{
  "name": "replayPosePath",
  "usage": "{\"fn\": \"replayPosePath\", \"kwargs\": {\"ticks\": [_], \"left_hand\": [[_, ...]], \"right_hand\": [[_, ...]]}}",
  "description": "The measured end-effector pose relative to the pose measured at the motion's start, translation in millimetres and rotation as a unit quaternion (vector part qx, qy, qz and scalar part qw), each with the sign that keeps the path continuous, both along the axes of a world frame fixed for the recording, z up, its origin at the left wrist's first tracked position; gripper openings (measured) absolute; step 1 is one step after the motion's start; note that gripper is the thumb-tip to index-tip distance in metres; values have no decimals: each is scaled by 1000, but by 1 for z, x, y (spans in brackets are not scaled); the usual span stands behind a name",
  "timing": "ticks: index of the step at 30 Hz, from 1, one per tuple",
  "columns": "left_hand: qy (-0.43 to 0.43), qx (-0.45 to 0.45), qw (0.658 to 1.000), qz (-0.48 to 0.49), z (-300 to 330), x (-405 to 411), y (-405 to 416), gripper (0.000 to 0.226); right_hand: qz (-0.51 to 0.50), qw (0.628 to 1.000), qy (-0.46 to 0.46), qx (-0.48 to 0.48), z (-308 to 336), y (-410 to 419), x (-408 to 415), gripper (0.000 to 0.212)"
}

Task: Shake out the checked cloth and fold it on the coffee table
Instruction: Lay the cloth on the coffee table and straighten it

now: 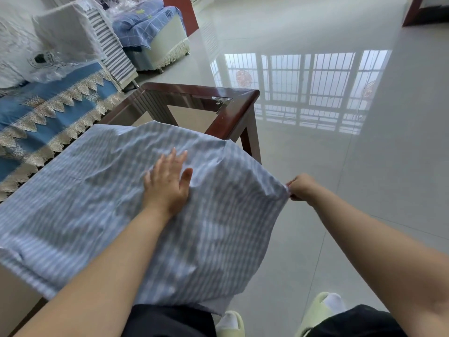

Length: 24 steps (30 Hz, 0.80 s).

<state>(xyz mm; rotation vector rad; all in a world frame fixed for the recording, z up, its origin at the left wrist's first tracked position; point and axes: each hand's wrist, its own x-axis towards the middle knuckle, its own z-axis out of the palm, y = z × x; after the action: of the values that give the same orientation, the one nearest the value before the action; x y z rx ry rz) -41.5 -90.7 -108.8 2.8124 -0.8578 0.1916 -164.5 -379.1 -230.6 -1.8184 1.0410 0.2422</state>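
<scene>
Hands work a blue-and-white checked cloth [102, 190] spread over a wooden, glass-topped coffee table [233, 110]. Left hand [167, 181] presses flat, fingers straight, on the cloth's middle. Right hand [301, 187] pinches its corner beyond the table's edge. No writing is readable.

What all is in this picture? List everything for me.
cloth: one, blue-and-white checked, spread over the table, hanging off its near side
table: one, dark red wood with glass top, centre
sofa cover: one, blue with lace trim, left
striped cover: one, grey-white, upper left
floor: glossy pale tile
slippers: two, pale green, bottom
left hand: flat on the cloth
right hand: pinches a cloth corner
</scene>
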Motion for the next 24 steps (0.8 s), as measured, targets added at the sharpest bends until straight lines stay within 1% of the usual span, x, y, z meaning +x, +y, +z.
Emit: {"fn": "replayPosePath", "kwargs": {"ticks": [1, 2, 4, 5, 6, 7, 8, 9, 10, 12, 13, 14, 15, 16, 17, 18, 19, 20, 21, 22, 23, 24], "left_hand": [[9, 12, 1000, 1, -2, -1, -2, 66], [12, 16, 1000, -1, -3, -1, -4, 66], [4, -1, 1000, -7, -4, -1, -4, 63], [-1, -20, 1000, -9, -6, 0, -3, 62], [0, -44, 999, -10, -7, 2, -2, 61], [9, -72, 997, -11, -8, 3, -1, 63], [20, -98, 995, -11, -9, 5, 0, 66], [30, -117, 993, -8, -10, 7, 1, 69], [38, -122, 992, -2, -11, 8, 1, 68], [52, -100, 994, 7, -13, 9, 2, 65], [59, -90, 994, 8, -13, 9, 2, 65], [64, -86, 994, 8, -13, 8, 2, 66], [63, -84, 994, 6, -13, 8, 3, 66], [58, -81, 995, -1, -12, 8, 4, 66], [50, -77, 996, -8, -12, 8, 6, 65], [40, -70, 997, -14, -12, 8, 9, 65], [30, -61, 997, -20, -11, 8, 10, 66], [19, -52, 998, -26, -9, 8, 12, 68], [12, -41, 999, -32, -8, 8, 14, 70], [8, -28, 999, -38, -7, 8, 15, 72], [8, -14, 999, -44, -6, 8, 17, 74], [10, 0, 999, -50, -5, 7, 20, 75]], "right_hand": [[-89, 989, -53, 104, 2, -4, -4, 23], [-130, 970, -86, 187, 7, -4, -7, 25], [-153, 928, -152, 303, 22, -2, -14, 33], [-167, 901, -194, 351, 31, -1, -16, 40], [-194, 860, -247, 401, 39, -2, -18, 43], [-231, 816, -296, 439, 41, -4, -21, 41], [-278, 758, -340, 483, 44, -5, -25, 36], [-322, 713, -362, 506, 39, -6, -31, 29], [-353, 678, -374, 525, 30, -3, -40, 25], [-406, 685, -327, 509, 0, 16, -56, 53], [-436, 688, -295, 500, -18, 23, -60, 51], [-465, 669, -283, 505, -30, 32, -61, 41], [-495, 661, -264, 498, -39, 38, -62, 38], [-502, 657, -257, 499, -47, 40, -59, 32], [-481, 684, -227, 498, -43, 42, -60, 19], [-443, 703, -220, 512, -43, 42, -59, 17], [-389, 750, -187, 501, -42, 41, -59, 37], [-323, 767, -186, 522, -46, 38, -58, 51], [-303, 779, -207, 508, -46, 36, -61, 47], [-323, 756, -254, 509, -54, 32, -61, 31], [-386, 735, -289, 478, -60, 29, -66, 23], [-441, 704, -318, 457, -73, 26, -69, 30]]}}
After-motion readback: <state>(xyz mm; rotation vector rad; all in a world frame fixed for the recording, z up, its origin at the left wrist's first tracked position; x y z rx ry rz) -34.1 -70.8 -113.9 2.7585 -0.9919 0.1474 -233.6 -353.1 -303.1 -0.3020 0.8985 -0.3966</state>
